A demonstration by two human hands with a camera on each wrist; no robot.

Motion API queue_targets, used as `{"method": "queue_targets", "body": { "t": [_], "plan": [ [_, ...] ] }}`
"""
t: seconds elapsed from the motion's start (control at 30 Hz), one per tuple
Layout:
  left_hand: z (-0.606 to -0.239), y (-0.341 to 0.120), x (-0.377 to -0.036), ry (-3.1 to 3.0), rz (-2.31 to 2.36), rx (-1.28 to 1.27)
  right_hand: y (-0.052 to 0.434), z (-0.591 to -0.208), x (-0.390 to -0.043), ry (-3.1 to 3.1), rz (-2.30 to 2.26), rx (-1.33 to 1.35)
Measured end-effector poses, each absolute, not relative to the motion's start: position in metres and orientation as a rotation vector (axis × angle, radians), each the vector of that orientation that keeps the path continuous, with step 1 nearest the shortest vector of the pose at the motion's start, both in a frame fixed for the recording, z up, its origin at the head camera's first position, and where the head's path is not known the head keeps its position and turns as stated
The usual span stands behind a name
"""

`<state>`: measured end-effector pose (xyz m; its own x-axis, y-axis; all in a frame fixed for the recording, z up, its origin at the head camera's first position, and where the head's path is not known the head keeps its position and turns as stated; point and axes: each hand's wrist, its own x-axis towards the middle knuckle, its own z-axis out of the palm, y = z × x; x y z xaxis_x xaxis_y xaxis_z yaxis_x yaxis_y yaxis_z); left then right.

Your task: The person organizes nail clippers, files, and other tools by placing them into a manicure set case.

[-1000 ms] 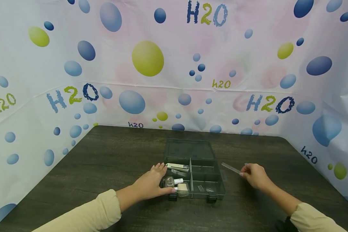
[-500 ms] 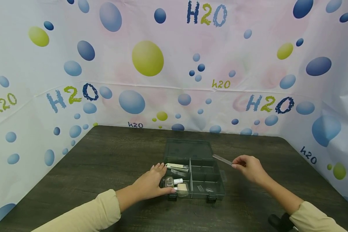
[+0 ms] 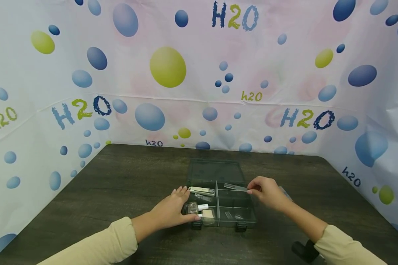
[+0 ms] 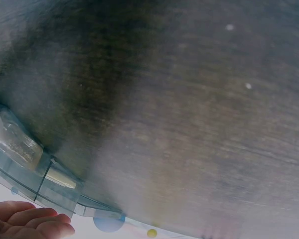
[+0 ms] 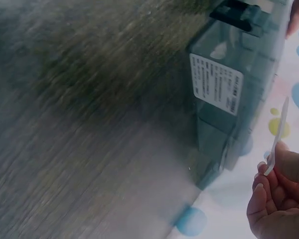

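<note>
My right hand [image 3: 268,193] pinches a thin, flat, whitish translucent strip [image 3: 233,187] between thumb and fingers. The strip points left over the back right compartment of a clear grey divided box [image 3: 254,217]. Seen from the right wrist, the strip [image 5: 280,127] sticks up from the fingertips beside the box. My left hand [image 3: 172,211] rests at the box's left side, fingers spread along the rim and thumb at the front corner. Inside the left half lie a nail clipper [image 3: 202,191], a small bottle [image 3: 191,208] with a white cap and a beige square piece [image 3: 208,214].
The box's lid [image 3: 215,170] is folded back on the dark wooden table [image 3: 136,173]. Small clear pieces [image 3: 238,216] lie in the front right compartment. Another pale strip [image 3: 285,193] shows behind my right hand. A black object [image 3: 303,251] sits by the right sleeve.
My right hand has moved left with the strip, from beside the box to over its back right compartment. The left hand stays in place.
</note>
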<state>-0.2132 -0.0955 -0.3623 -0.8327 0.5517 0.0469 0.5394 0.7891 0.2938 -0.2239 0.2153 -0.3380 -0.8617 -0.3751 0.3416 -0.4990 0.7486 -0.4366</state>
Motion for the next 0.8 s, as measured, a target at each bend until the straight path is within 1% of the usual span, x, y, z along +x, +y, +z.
{"method": "queue_targets", "body": {
  "t": [0.3, 0.8],
  "plan": [
    [-0.363, -0.096, -0.213, 2.926, 0.465, 0.873, 0.195, -0.348, -0.242, -2.777, 0.666, 0.808],
    [-0.362, -0.095, -0.212, 2.925, 0.476, 0.881, 0.187, -0.350, -0.252, -2.947, 0.405, 0.667]
  ]
}}
